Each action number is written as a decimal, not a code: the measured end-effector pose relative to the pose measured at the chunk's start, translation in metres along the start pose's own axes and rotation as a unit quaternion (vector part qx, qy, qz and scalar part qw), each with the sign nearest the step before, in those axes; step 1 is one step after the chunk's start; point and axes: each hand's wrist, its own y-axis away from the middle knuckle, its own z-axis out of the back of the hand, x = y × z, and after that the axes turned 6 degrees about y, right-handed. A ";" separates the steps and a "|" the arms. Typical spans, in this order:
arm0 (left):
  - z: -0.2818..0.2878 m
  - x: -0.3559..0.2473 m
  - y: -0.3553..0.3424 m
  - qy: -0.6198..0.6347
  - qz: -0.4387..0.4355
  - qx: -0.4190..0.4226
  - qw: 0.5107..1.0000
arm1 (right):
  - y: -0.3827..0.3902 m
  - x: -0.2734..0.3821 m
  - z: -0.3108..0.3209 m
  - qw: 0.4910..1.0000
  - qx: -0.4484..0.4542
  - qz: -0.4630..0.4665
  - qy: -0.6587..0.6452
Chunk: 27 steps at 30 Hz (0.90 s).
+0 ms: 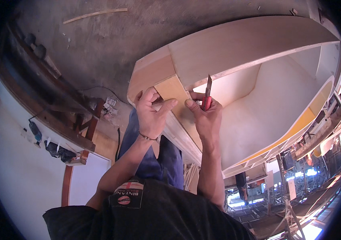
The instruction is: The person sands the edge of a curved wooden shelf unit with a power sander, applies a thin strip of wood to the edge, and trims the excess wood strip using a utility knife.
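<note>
A thin yellow-brown plywood piece lies at the near end of a large curved wooden panel. My left hand grips the plywood's left side, thumb on its face and fingers curled at the edge. My right hand holds a red utility knife, blade pointing up, while its thumb presses on the plywood's right side. The undersides of both hands' grips are hidden. A pale strip of wood runs beneath the piece toward my body.
A white moulded hull with a yellow band fills the right. At left are a dark wooden bench, a teal power tool with a cord, and black plastic. A loose slat lies on the concrete floor. Scaffolding shows lower right.
</note>
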 end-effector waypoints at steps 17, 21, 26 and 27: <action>-0.034 0.116 0.081 -0.685 -0.310 0.023 0.658 | -0.021 -0.046 -0.010 0.963 -0.147 0.214 0.067; -0.009 0.110 0.025 -0.773 -0.404 0.070 0.484 | 0.040 -0.122 0.040 0.941 -0.201 0.265 -0.056; -0.053 0.095 0.063 -0.729 -0.330 0.030 0.599 | 0.162 -0.384 0.118 0.941 -0.215 0.151 -0.212; -0.052 0.092 0.052 -0.739 -0.316 0.027 0.595 | 0.186 -0.443 0.124 0.923 -0.303 0.100 -0.217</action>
